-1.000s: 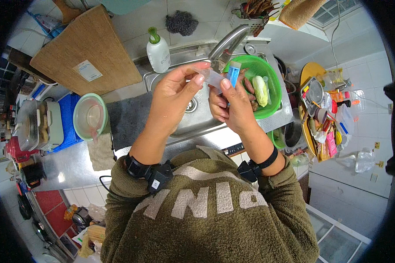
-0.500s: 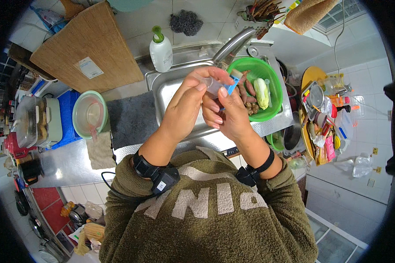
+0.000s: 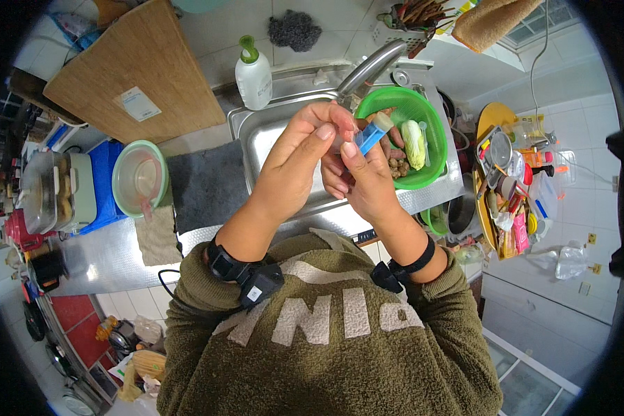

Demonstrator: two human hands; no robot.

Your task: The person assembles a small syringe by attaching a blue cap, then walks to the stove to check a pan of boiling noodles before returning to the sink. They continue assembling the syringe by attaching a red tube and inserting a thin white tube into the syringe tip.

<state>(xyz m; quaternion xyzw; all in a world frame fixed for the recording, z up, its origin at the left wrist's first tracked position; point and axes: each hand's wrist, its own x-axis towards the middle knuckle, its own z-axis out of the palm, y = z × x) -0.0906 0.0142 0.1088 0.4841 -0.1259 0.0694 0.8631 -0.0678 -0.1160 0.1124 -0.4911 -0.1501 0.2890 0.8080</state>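
Above the steel sink (image 3: 270, 139), the left hand (image 3: 298, 159) arches over from the left with its fingertips curled down onto the top of a small blue-and-clear tube (image 3: 369, 133), its grip pinched on the pale upper part, while the right hand (image 3: 364, 184) comes up from below with its thumb and fingers pressed together around the blue body, so the tube sits tilted between both grips, its capped end pointing toward the green bowl (image 3: 430, 111) of vegetables. Both forearms rise from the lower edge, wrists bent inward and meeting over the basin. Compared with half a second ago, the hands hold the tube much the same way, staying over the sink beside the bowl.
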